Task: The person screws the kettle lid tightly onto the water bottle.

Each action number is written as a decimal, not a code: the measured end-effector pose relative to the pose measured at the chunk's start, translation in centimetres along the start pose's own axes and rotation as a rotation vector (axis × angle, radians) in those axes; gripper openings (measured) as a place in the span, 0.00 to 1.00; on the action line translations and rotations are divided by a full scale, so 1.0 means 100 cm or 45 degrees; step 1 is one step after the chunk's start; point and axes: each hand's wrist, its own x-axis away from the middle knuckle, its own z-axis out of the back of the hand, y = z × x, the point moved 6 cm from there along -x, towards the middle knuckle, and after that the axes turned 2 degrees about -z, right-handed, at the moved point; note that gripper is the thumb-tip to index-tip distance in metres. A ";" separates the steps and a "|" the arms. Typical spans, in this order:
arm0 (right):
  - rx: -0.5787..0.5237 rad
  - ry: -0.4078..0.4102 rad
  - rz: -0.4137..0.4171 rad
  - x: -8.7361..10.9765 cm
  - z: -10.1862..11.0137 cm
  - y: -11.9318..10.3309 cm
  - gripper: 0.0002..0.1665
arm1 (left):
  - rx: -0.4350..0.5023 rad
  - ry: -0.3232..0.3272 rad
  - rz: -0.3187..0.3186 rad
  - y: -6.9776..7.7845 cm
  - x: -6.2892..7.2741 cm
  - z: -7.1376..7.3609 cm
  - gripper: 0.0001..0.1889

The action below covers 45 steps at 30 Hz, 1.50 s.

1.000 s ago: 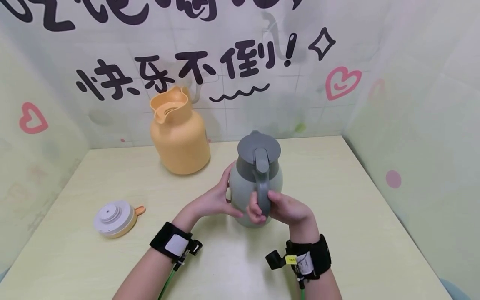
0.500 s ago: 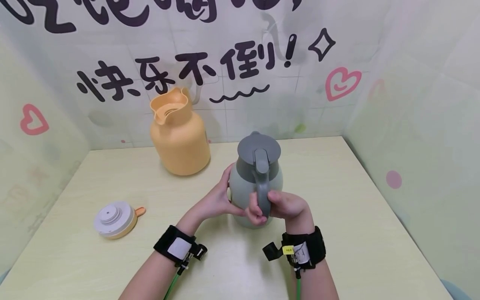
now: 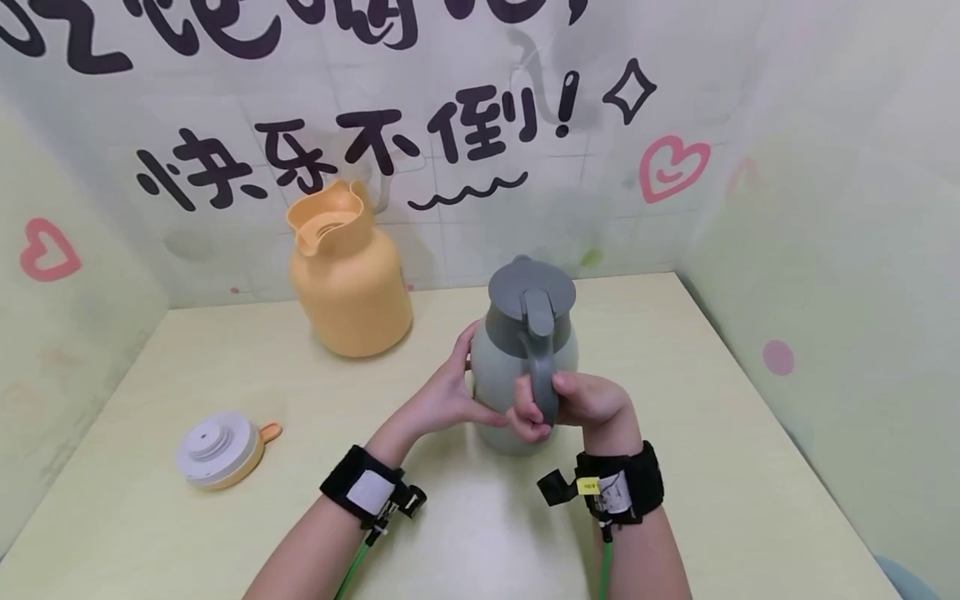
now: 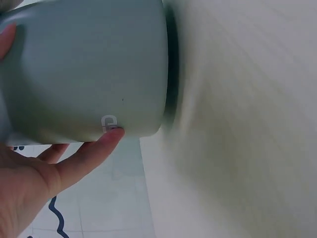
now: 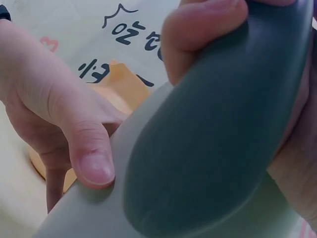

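A pale grey-green vacuum jug [image 3: 495,379] with a dark grey lid [image 3: 525,283] stands upright right of the table's middle. My right hand [image 3: 600,402] grips its dark grey handle [image 3: 542,371], fingers curled round it from the near side. The left hand [image 3: 450,402] holds the jug's body from the left, thumb at the front and fingers round the far side, partly hidden. In the left wrist view, a small white mark shows near the base of the jug [image 4: 89,74], and a dark band of shadow runs along the bottom.
An open-topped orange jug [image 3: 352,296] stands at the back left by the wall. On the left of the pale table [image 3: 465,533] lies a round white stopper [image 3: 213,446] with an orange rim and loop. Printed walls enclose the table's back and sides.
The grey-green jug has shifted a little to the right, with both hands keeping their grip on it. The head view has turned slightly. The orange jug and stopper stay in place.
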 end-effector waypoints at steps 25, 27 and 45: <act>0.008 0.005 0.116 0.064 0.092 -0.078 0.25 | 0.024 0.050 0.015 -0.016 -0.148 -0.033 0.67; 0.004 0.009 0.107 0.069 0.103 -0.078 0.25 | 0.027 0.056 0.040 -0.020 -0.157 -0.033 0.68; -0.075 0.067 0.037 0.094 0.159 -0.056 0.24 | 0.088 0.108 0.134 -0.067 -0.198 -0.033 0.69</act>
